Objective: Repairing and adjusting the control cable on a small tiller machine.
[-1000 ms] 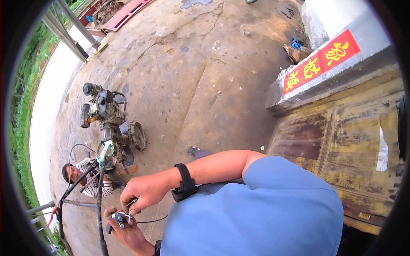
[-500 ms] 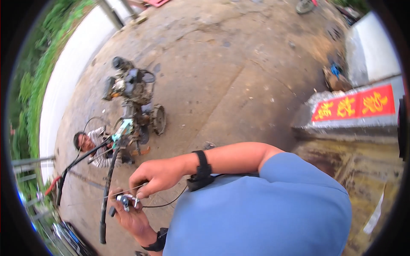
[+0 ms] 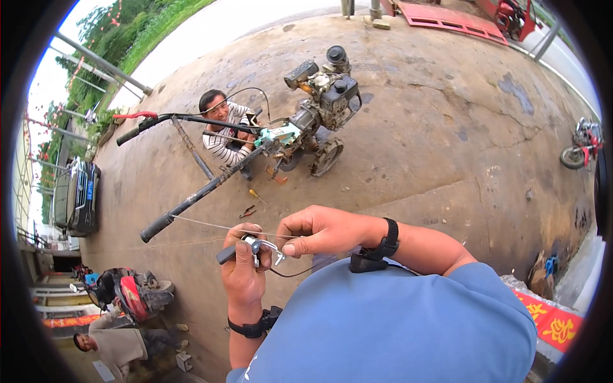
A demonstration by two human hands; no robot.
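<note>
**Two grips, one thin wire [image 3: 203,223]**

Head view: my left hand [image 3: 244,273] wraps a metal fitting [image 3: 257,245] in front of my chest, probably to steady it. My right hand [image 3: 322,228] pinches the wire just beside it, seemingly keeping it straight; the wire stretches out toward the handlebar [image 3: 203,193].

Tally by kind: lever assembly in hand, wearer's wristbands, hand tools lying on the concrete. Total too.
Silver-and-black metal lever assembly in left hand: 1
Black wristbands: 2
Red-handled pliers: 1
Yellow-handled screwdriver: 1
Total: 5
</note>
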